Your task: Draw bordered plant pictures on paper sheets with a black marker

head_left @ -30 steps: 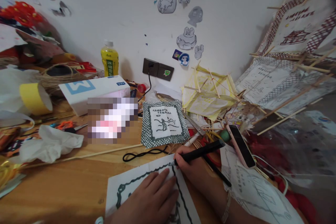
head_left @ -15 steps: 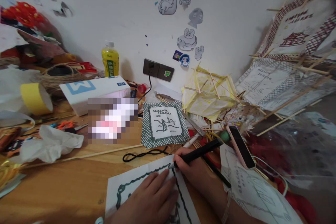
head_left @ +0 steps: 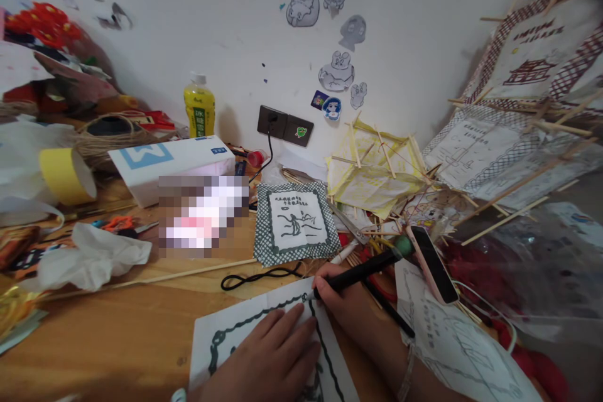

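A white sheet of paper (head_left: 264, 308) lies on the wooden table, with a dark wavy border line drawn on it. My left hand (head_left: 276, 352) rests flat on the sheet, fingers stretched out, covering much of the drawing. A black marker pen (head_left: 358, 273) is pinched in my right hand (head_left: 336, 295), its tip at the sheet's upper right corner of the border. Just beyond the sheet lies a finished-looking square drawing (head_left: 296, 223) with a dark cross-hatched edge, lettering and a landscape.
A black cord (head_left: 261, 276) and a thin stick (head_left: 188, 273) lie behind the sheet. To the right are a phone (head_left: 431, 264), another drawn sheet (head_left: 438, 326) and stick-framed paper lanterns (head_left: 377, 166). Leftward are crumpled tissue (head_left: 94, 257), yellow tape (head_left: 68, 176), a white box (head_left: 169, 166) and a bottle (head_left: 200, 107).
The marker's tip has shifted very slightly at the border's corner. My left hand stays in place, and the view has moved a little.
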The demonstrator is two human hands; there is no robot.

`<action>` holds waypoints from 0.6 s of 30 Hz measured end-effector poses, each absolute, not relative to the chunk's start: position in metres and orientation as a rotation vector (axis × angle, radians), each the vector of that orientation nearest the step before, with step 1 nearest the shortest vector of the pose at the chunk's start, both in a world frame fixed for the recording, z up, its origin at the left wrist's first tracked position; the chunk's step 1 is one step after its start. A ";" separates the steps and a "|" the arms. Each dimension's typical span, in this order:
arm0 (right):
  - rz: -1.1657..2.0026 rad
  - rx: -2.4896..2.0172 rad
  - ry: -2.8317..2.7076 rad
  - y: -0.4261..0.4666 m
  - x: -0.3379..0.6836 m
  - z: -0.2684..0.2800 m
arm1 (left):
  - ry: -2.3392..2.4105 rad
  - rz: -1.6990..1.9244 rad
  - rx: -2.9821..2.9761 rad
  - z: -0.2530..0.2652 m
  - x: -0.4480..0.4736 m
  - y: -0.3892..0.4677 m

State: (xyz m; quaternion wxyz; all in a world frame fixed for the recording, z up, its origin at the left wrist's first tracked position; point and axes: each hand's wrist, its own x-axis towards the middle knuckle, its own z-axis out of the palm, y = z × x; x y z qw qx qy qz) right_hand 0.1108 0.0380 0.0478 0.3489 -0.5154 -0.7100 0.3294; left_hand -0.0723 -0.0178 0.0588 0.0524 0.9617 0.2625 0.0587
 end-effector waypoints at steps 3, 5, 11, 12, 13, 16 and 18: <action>0.857 -1.366 -1.846 0.038 0.111 0.048 | 0.834 0.137 2.934 0.062 -0.071 -0.019; 0.845 -1.390 -1.844 0.038 0.111 0.048 | 0.823 0.123 2.932 0.062 -0.071 -0.018; 0.797 -1.401 -1.803 0.038 0.111 0.048 | 0.806 0.245 2.889 0.053 -0.072 -0.017; 0.800 -1.382 -1.797 0.038 0.111 0.048 | 0.810 0.264 2.875 0.052 -0.072 -0.017; 0.805 -1.362 -1.795 0.038 0.111 0.048 | 0.818 0.274 2.866 0.052 -0.073 -0.018; 0.818 -1.323 -1.812 0.038 0.111 0.048 | 0.830 0.234 2.871 0.054 -0.074 -0.020; 0.834 -1.328 -1.819 0.038 0.111 0.047 | 0.824 0.239 2.871 0.056 -0.074 -0.020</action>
